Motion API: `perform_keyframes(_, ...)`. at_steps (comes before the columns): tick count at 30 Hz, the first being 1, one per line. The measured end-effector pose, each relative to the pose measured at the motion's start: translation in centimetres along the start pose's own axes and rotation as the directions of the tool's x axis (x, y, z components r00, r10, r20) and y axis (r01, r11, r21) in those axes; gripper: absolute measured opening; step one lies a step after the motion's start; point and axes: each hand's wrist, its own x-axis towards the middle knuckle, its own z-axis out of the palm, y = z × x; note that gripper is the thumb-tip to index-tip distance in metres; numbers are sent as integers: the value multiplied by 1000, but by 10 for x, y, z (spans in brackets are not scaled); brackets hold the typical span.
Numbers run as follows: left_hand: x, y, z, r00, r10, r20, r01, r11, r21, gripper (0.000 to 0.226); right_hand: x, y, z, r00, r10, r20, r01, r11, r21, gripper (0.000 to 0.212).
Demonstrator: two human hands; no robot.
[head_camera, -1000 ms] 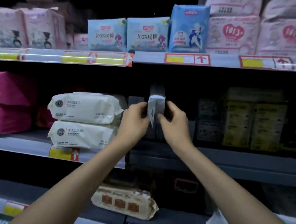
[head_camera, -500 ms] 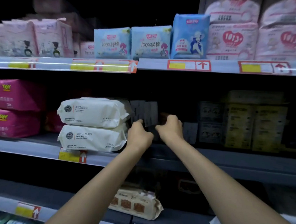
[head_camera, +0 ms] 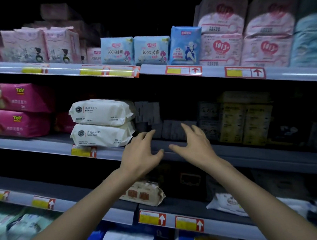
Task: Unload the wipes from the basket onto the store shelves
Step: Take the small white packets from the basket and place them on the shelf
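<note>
The middle shelf (head_camera: 253,157), a flat grey metal board with a smooth front lip, carries a row of small grey upright packs of wipes (head_camera: 172,129) set back in the shadow. Their wrapping looks soft and matt, and the dimness hides their print.

Both hands hover in front of that row, just above the shelf's lip. The left hand (head_camera: 142,156) has its fingers spread and slightly bent, thumb out to the right, gripping nothing. Its fingertips reach toward the left end of the row. The right hand (head_camera: 195,144) is likewise spread, palm down and holding nothing, with fingers pointing up and left over the row's middle. Whether any fingertip touches a pack cannot be told.

Just left of the left hand, two plump white pillow-shaped wipe packs (head_camera: 100,112) of crinkled plastic film lie stacked flat, crimped ends to the right. Further left, two glossy pink rectangular packs with a bear print (head_camera: 20,97) are stacked too. To the right of the small row stand yellow box-shaped packages (head_camera: 244,123). On the shelf below, a beige soft pack with brown squares (head_camera: 144,193) lies under the left wrist.
</note>
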Motion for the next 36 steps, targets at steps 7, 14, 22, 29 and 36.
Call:
perform_keyframes(7, -51, 0, 12, 992, 95, 83, -113, 962, 247, 83, -69, 26, -12, 995, -5, 101, 18, 991, -129, 111)
perform_keyframes(14, -129, -9, 55, 967, 157, 198, -195, 963, 187, 82, -161, 65, 21, 969, -13, 248, 33, 996, -80, 103)
perform_keyframes(22, -234, -31, 136, 889, 113, 444, -186, 975, 124, 84, -263, 132, 105, 850, 61, 524, 11, 991, -134, 101)
perform_keyframes(29, -306, -48, 210, 736, 38, 676, -162, 979, 121, 88, -329, 185, 186, 584, 153, 797, 49, 974, -222, 99)
perform_keyframes(36, -343, -59, 271, 473, -114, 873, -68, 984, 165, 82, -371, 187, 227, 292, 155, 944, 259, 937, -234, 69)
